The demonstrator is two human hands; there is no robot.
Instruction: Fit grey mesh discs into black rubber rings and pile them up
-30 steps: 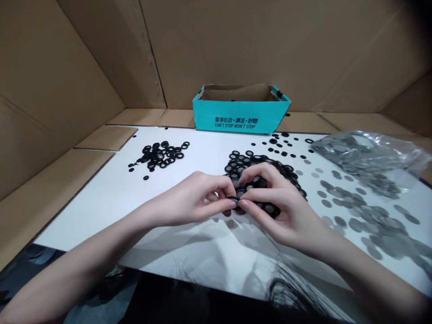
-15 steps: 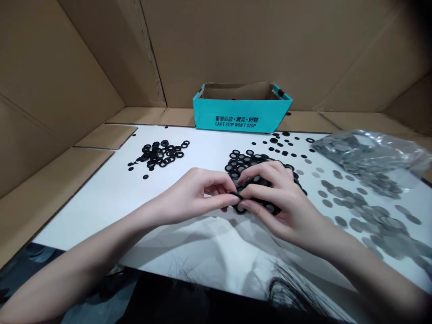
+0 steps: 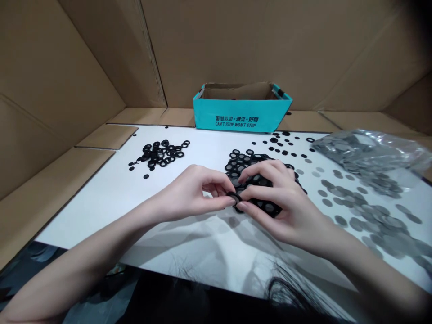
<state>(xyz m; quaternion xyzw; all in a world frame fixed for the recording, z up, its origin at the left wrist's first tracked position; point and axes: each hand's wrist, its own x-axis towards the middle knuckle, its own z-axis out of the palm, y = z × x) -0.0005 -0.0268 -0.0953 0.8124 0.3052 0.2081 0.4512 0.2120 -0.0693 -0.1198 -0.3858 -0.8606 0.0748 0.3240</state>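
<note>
The small black ring (image 3: 234,197) is between my two hands, tilted, just above the near edge of the heap and in front of it from where I look. My left hand (image 3: 199,191) pinches its left side between thumb and index finger, and my right hand (image 3: 285,200) has its thumb and a fingertip closed on the right side. My hands are nearly together, with only the ring between their fingertips. I can't tell clearly what sits inside it.

Behind and beneath my fingers spreads the heap of black rings with grey centres (image 3: 240,167), partly hidden by my right hand. Well apart to the left lies a looser pile of black rings (image 3: 162,154), several of them open in the middle, with a few little black discs around its left side. Beyond the heap, slightly to the right, more small black discs (image 3: 274,140) are scattered. Grey discs (image 3: 374,213) spread over the right side of the white tabletop (image 3: 101,193), some overlapping, and a clear plastic bag (image 3: 364,144) with more of them lies behind.

At the back stands the open turquoise box (image 3: 241,114), printed "CAN'T STOP WON'T STOP", in front of the tall cardboard wall (image 3: 270,45).
</note>
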